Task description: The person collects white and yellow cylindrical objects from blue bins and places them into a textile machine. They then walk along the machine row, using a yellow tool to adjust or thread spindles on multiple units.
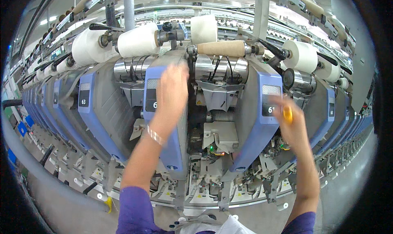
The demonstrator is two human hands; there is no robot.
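Observation:
My left hand [174, 88] is raised in front of a blue-and-grey winding unit [161, 123], left of a bare tan cone [221, 48]. Motion smears its fingers, so their grip cannot be made out. The tan cone lies in its holder above a shiny metal drum [221, 70], with no white yarn visible on it. Over the front of the winding unit to the right, my right hand [291, 121] is closed around a small yellow object [287, 114], perhaps a hand cutter; most of it is hidden by the fingers.
White yarn cones [138, 40] sit on neighbouring units at left and another white cone [301, 56] at right. A thick grey tube [61, 193] curves along the lower left. Metal guides and small lit parts [213, 149] lie below the drum.

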